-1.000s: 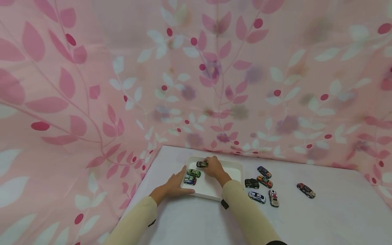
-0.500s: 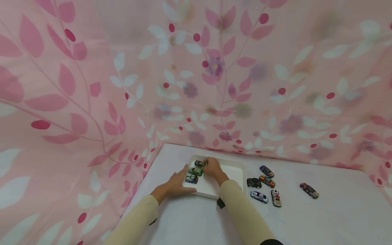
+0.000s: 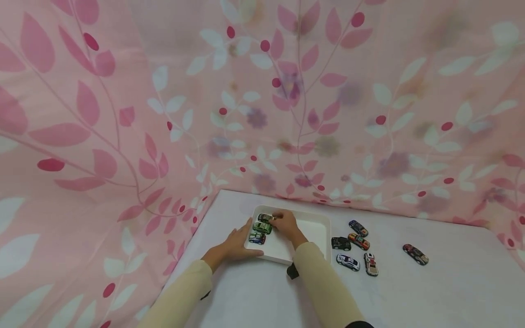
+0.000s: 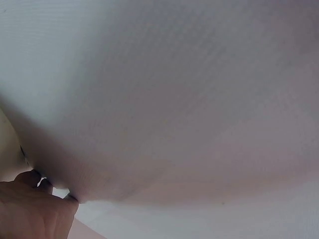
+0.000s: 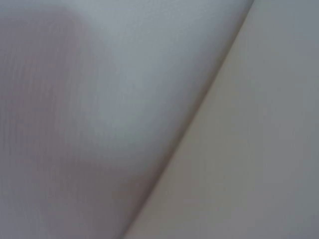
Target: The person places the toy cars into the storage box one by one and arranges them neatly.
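A shallow white tray lies on the table, with three toy cars along its left side. My left hand holds the tray's near left corner, fingers along the left wall and thumb at the front wall. At the back of the row is a dark toy car; my right hand pinches its right end, fingertips partly hidden. In front of it are a green toy car and a blue-and-white toy car. The left wrist view shows part of the left hand; the right wrist view shows no hand.
Right of the tray lie several toy cars, among them a black one, an orange one and a white one. A darker toy car lies farther right. Pink leaf-patterned cloth hangs behind the white-covered table.
The dark toy car has shifted left in the tray, level with the green one, and my right hand has moved with it. My left hand stays on the tray corner.
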Motion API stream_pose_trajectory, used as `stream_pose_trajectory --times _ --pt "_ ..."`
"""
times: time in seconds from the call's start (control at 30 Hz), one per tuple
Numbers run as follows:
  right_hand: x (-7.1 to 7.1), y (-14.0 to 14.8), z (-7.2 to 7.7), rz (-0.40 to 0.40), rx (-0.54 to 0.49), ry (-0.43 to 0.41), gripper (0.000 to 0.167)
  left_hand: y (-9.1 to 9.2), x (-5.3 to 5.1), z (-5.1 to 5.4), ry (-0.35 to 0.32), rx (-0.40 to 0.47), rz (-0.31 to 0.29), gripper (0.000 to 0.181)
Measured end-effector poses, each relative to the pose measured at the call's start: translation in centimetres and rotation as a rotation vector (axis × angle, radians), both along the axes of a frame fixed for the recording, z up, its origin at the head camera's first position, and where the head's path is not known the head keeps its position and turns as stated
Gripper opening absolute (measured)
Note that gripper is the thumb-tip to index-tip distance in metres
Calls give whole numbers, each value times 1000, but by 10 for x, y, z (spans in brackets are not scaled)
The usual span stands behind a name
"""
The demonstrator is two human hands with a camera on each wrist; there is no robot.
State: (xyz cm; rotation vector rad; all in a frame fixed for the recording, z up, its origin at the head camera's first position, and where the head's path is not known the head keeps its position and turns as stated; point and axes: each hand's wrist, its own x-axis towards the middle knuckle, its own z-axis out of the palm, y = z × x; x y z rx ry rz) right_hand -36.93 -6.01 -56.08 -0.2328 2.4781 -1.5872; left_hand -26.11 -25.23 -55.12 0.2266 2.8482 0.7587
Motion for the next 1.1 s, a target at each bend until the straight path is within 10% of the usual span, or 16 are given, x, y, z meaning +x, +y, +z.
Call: stream_pose_trajectory --times 1.1 --pt "10 -3 5 -56 -59 -8 31 -1 0 0 -1 -29 -2 123"
